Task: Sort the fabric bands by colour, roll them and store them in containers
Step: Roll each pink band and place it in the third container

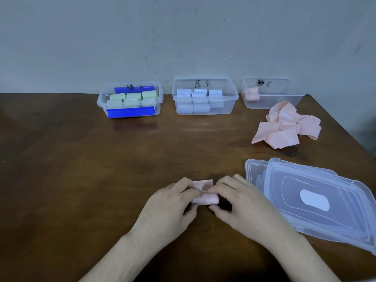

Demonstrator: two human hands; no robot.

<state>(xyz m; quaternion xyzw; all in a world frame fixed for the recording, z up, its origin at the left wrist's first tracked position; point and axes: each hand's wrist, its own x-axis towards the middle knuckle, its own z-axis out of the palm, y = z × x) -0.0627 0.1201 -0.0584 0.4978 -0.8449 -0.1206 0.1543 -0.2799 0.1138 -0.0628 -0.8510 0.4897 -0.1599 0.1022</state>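
A pink fabric band, partly rolled, lies on the brown table near the front. My left hand pinches its left end and my right hand pinches its right end, fingers curled over the roll. A loose pile of pink bands sits at the right. At the back stand three clear containers: the left one holds green rolls, the middle one holds blue rolls, the right one holds one pink roll.
A stack of clear plastic lids lies at the front right, close to my right hand. A grey wall stands behind the containers. The table's right edge runs diagonally past the pink pile.
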